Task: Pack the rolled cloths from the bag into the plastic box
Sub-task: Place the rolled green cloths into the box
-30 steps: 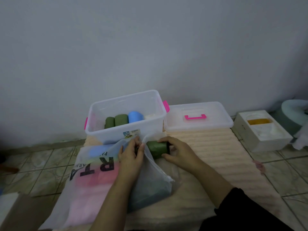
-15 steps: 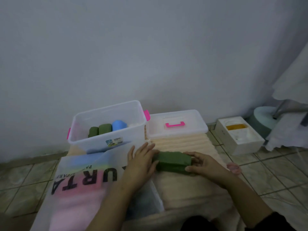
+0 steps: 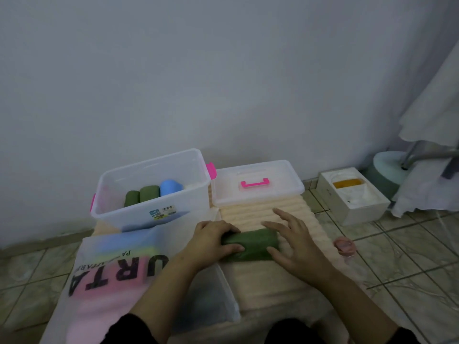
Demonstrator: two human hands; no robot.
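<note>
Head view: we are kneeling at a cream mat (image 3: 285, 214) on a tiled floor, and we are holding a green roll (image 3: 250, 247) that is lying crosswise near the mat's middle, just right of the bag (image 3: 111, 269). Our left hand (image 3: 213, 242) is curling fingers and thumb round the roll's left end. Our right hand (image 3: 295, 247) is resting on the right end with the thumb against the near side and the fingers spread almost straight, not closing on it. The bag is lying flat along the mat's left edge, with black letters and blurred pink, blue and yellow shapes showing through it. The box (image 3: 151, 192) is standing open at the mat's far left corner, touching the bag's far edge; we are seeing two green rolls (image 3: 141, 196) and a blue roll (image 3: 171, 187) standing side by side inside. Its lid (image 3: 258, 184), with a pink handle, is lying at the far right corner beside the box.
</note>
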